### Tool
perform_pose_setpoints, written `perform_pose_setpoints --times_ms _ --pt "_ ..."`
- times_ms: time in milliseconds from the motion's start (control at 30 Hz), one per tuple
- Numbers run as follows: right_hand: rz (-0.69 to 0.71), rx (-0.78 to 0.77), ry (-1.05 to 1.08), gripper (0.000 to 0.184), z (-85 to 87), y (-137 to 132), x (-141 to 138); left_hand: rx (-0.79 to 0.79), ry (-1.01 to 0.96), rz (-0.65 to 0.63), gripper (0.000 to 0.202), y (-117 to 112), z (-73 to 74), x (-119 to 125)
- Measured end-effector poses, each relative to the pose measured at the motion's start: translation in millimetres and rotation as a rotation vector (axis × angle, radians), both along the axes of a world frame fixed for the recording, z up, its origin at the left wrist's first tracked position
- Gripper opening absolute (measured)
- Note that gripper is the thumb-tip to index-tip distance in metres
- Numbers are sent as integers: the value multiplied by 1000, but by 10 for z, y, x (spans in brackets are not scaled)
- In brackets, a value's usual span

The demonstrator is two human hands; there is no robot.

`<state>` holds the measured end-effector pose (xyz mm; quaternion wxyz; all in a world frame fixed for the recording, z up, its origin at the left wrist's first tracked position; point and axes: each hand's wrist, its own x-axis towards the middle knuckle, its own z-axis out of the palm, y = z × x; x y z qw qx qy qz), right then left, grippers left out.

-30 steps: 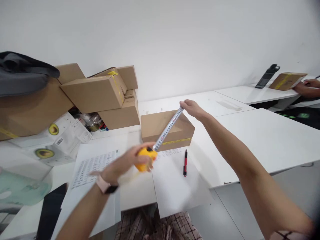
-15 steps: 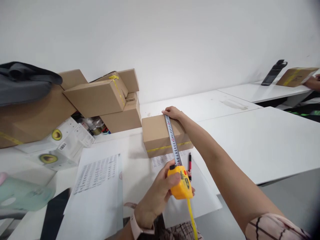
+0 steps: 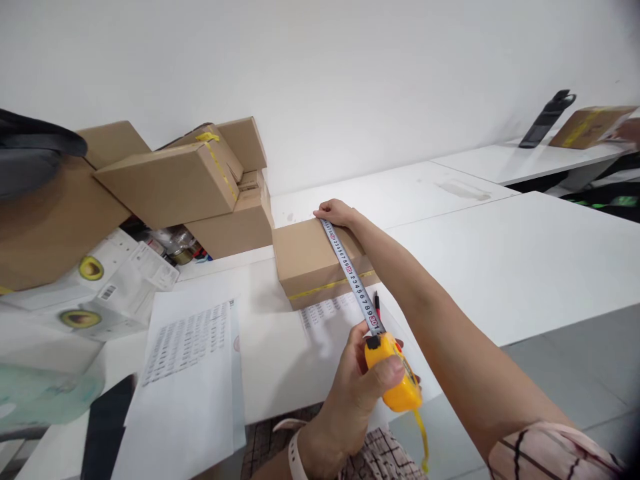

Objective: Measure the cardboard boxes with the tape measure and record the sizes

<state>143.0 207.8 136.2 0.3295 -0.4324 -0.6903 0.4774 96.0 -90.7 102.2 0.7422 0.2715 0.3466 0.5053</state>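
My left hand (image 3: 357, 387) is closed around the yellow case of a tape measure (image 3: 393, 377), in front of a cardboard box. The tape's metal blade (image 3: 350, 275) runs slantwise from the case over the box top, with a red 30 near the case mouth. At the far edge of the cardboard box (image 3: 303, 250), my right hand (image 3: 335, 212) pinches the blade's end. The box is closed, with yellow tape along its front side. A printed sheet (image 3: 320, 320) lies partly under the box, and a dark and red pen (image 3: 377, 303) is just right of the blade.
Stacked cardboard boxes (image 3: 170, 183) and white avocado-printed boxes (image 3: 107, 287) stand at the left. Printed papers (image 3: 185, 387) lie at the front left beside a black flat object (image 3: 111, 427). A dark bottle (image 3: 547, 119) and another box (image 3: 593, 127) are at the far right, near another person's hand.
My left hand has moved right with the tape case, and the blade now slants more across the box. The pen is more hidden. My right hand stays at the far box edge.
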Motion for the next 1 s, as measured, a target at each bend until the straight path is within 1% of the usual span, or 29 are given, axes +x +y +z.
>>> perform_pose_setpoints --times_ms 100,167,200,267,300,367,400,467,533,600,633,700,800,833,900,967,1000 --pt "-23 62 36 47 50 11 -15 9 43 27 59 -5 -43 -66" --pt "-81 154 96 51 132 80 36 30 102 35 57 -60 -47 -220" --pt "-134 206 125 53 175 126 93 55 145 47 57 -100 -45 -326" --pt "-274 296 139 56 228 194 283 118 272 117 63 -179 -44 -568" --pt "-354 315 103 58 225 197 412 143 353 180 68 -205 -50 -691" --pt "-448 322 -60 60 145 111 702 167 518 322 76 -202 -85 -910" --pt "-456 303 -153 62 72 23 844 170 581 376 78 -169 -113 -1000" --pt "-355 219 -264 63 -107 -204 1073 176 639 428 73 -46 -181 -1140" --pt "-207 144 -230 66 -275 -434 1196 195 632 419 64 115 -240 -1240" --pt "-98 139 -175 70 -367 -603 1219 225 617 401 56 265 -256 -1322" --pt "-69 161 -159 70 -368 -658 1206 243 613 399 53 325 -242 -1364" --pt "-57 217 -151 67 -274 -714 1151 283 596 426 51 414 -163 -1452" --pt "-89 325 -159 56 31 -696 1022 348 540 497 56 517 48 -1590" --pt "-130 377 -196 53 139 -665 961 367 524 512 58 557 130 -1631" --pt "-263 524 -343 50 307 -562 804 390 508 524 58 651 283 -1692" --pt "-413 695 -550 49 387 -417 610 394 511 535 57 740 402 -1710" --pt "-450 759 -641 49 396 -339 508 393 521 549 57 767 443 -1697"
